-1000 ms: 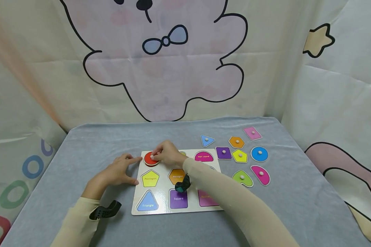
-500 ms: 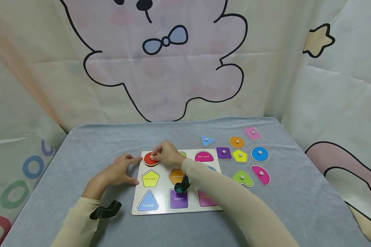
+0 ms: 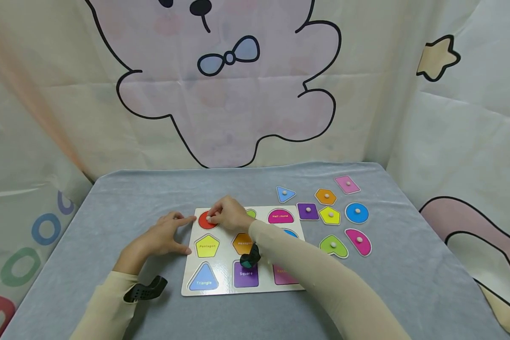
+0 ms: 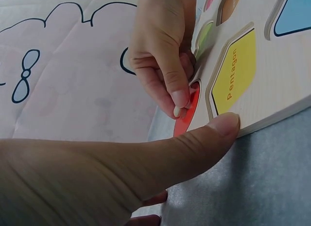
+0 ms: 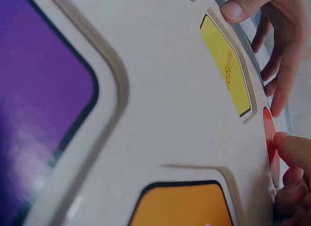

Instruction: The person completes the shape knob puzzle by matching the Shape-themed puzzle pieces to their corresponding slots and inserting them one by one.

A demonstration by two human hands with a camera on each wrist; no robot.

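A white puzzle board [image 3: 223, 271] with labelled, coloured recesses lies on the table. At its far left corner a round red puzzle piece [image 3: 204, 221] sits level in its recess. My right hand [image 3: 233, 213] pinches the small white knob [image 4: 178, 111] on that piece between thumb and forefinger. Along the board's left edge, my left hand [image 3: 163, 234] touches the rim with spread thumb and forefinger. In the left wrist view, its thumb [image 4: 221, 126] rests at the edge near the yellow pentagon recess [image 4: 235, 73]. My right forearm covers part of the board's right side.
Several knobbed pieces lie right of the board, among them a blue triangle [image 3: 284, 194], purple square [image 3: 303, 212], yellow pentagon [image 3: 328, 217], blue circle [image 3: 353, 215], green piece [image 3: 329, 248] and magenta half round [image 3: 356, 236]. A grey cloth [image 3: 153, 189] covers the table; printed curtains hang behind.
The red piece, earlier raised with a dark rim showing beneath it, now lies level in its recess. My right hand keeps its pinch on the knob; my left hand has stayed put.
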